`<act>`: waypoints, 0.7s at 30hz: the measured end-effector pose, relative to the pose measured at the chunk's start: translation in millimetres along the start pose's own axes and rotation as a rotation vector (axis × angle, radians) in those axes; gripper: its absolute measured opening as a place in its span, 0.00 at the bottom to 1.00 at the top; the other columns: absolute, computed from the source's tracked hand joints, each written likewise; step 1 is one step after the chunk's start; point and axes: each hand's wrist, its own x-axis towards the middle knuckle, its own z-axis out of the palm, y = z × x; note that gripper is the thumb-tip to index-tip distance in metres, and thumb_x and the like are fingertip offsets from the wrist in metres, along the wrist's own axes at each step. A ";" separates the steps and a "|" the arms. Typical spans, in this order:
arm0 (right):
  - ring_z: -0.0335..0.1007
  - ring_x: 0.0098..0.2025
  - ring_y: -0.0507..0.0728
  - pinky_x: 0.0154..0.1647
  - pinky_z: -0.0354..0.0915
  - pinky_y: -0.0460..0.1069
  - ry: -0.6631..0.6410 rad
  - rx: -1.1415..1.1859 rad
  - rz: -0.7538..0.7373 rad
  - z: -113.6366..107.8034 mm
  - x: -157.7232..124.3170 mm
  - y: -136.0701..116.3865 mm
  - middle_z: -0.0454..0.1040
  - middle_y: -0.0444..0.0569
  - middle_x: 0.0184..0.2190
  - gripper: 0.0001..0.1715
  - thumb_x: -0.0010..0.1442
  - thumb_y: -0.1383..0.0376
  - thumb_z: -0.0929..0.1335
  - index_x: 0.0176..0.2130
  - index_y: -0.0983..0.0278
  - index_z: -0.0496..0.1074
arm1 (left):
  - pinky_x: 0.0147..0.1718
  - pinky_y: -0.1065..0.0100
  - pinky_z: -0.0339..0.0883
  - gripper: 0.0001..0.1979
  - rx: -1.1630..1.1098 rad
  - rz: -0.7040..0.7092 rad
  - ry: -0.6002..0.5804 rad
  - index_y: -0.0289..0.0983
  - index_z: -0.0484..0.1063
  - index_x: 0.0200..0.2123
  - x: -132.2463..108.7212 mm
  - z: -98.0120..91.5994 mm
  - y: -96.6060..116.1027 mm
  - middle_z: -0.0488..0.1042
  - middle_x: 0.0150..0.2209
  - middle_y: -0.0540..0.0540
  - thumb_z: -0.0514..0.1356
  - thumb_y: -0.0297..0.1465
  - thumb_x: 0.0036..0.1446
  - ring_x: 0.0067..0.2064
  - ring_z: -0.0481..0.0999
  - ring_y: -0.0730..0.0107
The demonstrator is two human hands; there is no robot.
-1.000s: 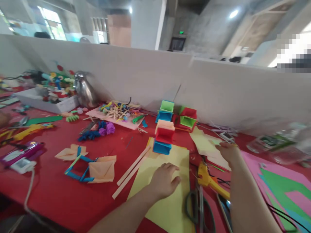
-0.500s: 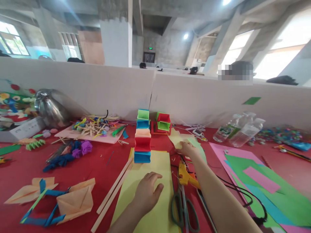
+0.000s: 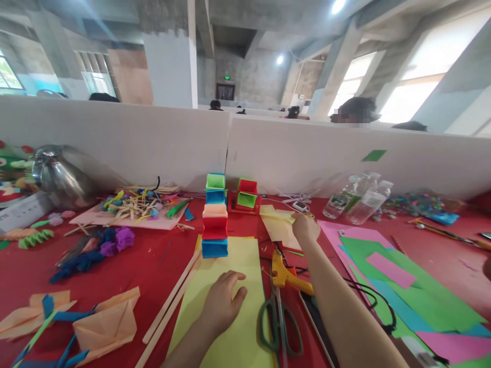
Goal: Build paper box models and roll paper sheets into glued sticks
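My left hand (image 3: pixel 224 299) rests over a sheet of yellow paper (image 3: pixel 215 327), its thumb and fingers apart and nothing in them. My right hand (image 3: pixel 307 230) reaches farther out, its fingers closed on the edge of a pale yellow-green sheet of paper (image 3: pixel 284 218); the fingertips are partly hidden. At the far end of the yellow sheet stands a tall stack of folded paper boxes (image 3: pixel 215 225) in blue, red, peach and green. Between my arms lie a yellow hot glue gun (image 3: pixel 287 276) and green-handled scissors (image 3: pixel 274 319).
Wooden strips (image 3: pixel 172 296) lie left of the yellow sheet, by peach folded paper shapes (image 3: pixel 105 327). A second box stack (image 3: pixel 246 193) stands behind. Farther off are plastic bottles (image 3: pixel 368 202) and a metal jug (image 3: pixel 57 176). Coloured sheets (image 3: pixel 422 301) lie at right. A white partition (image 3: pixel 153 133) closes the back.
My right hand has shifted slightly at the small papers, and the pale sheet there has changed position. The view has turned a little to the right. My left hand keeps its pose.
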 end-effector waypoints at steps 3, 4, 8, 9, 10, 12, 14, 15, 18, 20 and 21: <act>0.63 0.47 0.59 0.47 0.58 0.57 0.149 0.038 0.060 -19.7 -5.3 5.7 0.69 0.52 0.45 0.15 0.62 0.66 0.59 0.47 0.64 0.68 | 0.47 0.60 0.64 0.12 -0.005 -0.001 0.006 0.37 0.68 0.42 -0.5 -0.8 0.1 0.72 0.43 0.43 0.51 0.33 0.56 0.46 0.70 0.61; 0.62 0.48 0.61 0.47 0.57 0.58 0.197 0.051 0.075 -26.3 -8.9 6.9 0.70 0.53 0.45 0.17 0.62 0.68 0.58 0.48 0.64 0.68 | 0.47 0.59 0.63 0.12 -0.008 -0.001 0.010 0.37 0.68 0.42 -0.7 -1.1 0.4 0.72 0.43 0.43 0.51 0.33 0.56 0.46 0.70 0.61; 0.60 0.47 0.64 0.46 0.55 0.56 0.316 0.104 0.031 -45.7 -39.1 5.3 0.71 0.56 0.42 0.20 0.60 0.66 0.56 0.47 0.66 0.69 | 0.48 0.58 0.62 0.13 -0.110 -0.044 0.026 0.39 0.69 0.41 -0.7 -0.2 1.5 0.73 0.43 0.43 0.52 0.37 0.56 0.47 0.70 0.60; 0.61 0.46 0.63 0.45 0.55 0.55 0.323 0.120 -0.016 -47.4 -52.1 3.2 0.72 0.55 0.42 0.20 0.60 0.65 0.57 0.45 0.66 0.70 | 0.48 0.58 0.61 0.14 -0.207 -0.079 0.020 0.39 0.69 0.41 -0.3 0.5 1.7 0.73 0.43 0.42 0.53 0.39 0.55 0.47 0.70 0.60; 0.61 0.45 0.62 0.45 0.56 0.54 0.324 0.137 -0.073 -47.4 -67.6 0.4 0.72 0.53 0.41 0.19 0.60 0.64 0.57 0.43 0.64 0.72 | 0.48 0.58 0.61 0.16 -0.331 -0.125 0.007 0.38 0.69 0.41 0.4 1.3 1.9 0.73 0.43 0.42 0.53 0.42 0.55 0.47 0.70 0.60; 0.63 0.42 0.58 0.45 0.57 0.50 0.290 0.173 -0.212 -42.9 -105.3 -6.8 0.73 0.48 0.38 0.15 0.59 0.63 0.60 0.37 0.60 0.74 | 0.46 0.58 0.63 0.23 -0.583 -0.229 -0.033 0.36 0.67 0.43 2.3 2.0 2.2 0.73 0.43 0.39 0.50 0.48 0.55 0.46 0.72 0.60; 0.64 0.40 0.57 0.43 0.59 0.50 0.206 0.274 -0.463 -33.6 -148.5 -14.5 0.74 0.48 0.36 0.13 0.55 0.68 0.62 0.36 0.60 0.75 | 0.43 0.57 0.65 0.30 -0.832 -0.349 -0.089 0.34 0.63 0.47 4.1 1.1 2.6 0.74 0.43 0.37 0.44 0.52 0.55 0.42 0.75 0.60; 0.65 0.40 0.58 0.41 0.59 0.51 0.179 0.351 -0.559 -28.1 -170.3 -17.9 0.74 0.49 0.35 0.14 0.54 0.71 0.62 0.36 0.61 0.74 | 0.41 0.57 0.66 0.31 -0.936 -0.405 -0.116 0.34 0.61 0.49 4.5 0.1 2.8 0.74 0.43 0.36 0.43 0.53 0.55 0.41 0.76 0.60; 0.66 0.38 0.58 0.39 0.62 0.51 0.069 0.548 -0.705 -13.2 -226.5 -23.5 0.74 0.48 0.36 0.18 0.50 0.76 0.61 0.35 0.59 0.74 | 0.40 0.59 0.66 0.28 -1.141 -0.504 -0.177 0.34 0.60 0.50 3.2 -3.2 2.6 0.74 0.43 0.38 0.49 0.49 0.55 0.40 0.76 0.60; 0.68 0.40 0.57 0.39 0.63 0.50 -0.010 0.654 -0.781 -6.9 -250.7 -22.8 0.75 0.47 0.36 0.18 0.50 0.76 0.62 0.36 0.59 0.73 | 0.40 0.60 0.66 0.24 -1.093 -0.471 -0.188 0.34 0.60 0.49 1.1 -3.8 1.5 0.74 0.44 0.39 0.54 0.43 0.54 0.41 0.75 0.60; 0.68 0.40 0.56 0.40 0.63 0.49 -0.041 0.690 -0.827 -5.1 -258.3 -21.4 0.75 0.46 0.37 0.17 0.50 0.76 0.62 0.35 0.59 0.73 | 0.41 0.61 0.66 0.22 -1.018 -0.435 -0.186 0.34 0.61 0.49 0.1 -3.4 0.7 0.74 0.44 0.39 0.56 0.40 0.54 0.42 0.75 0.60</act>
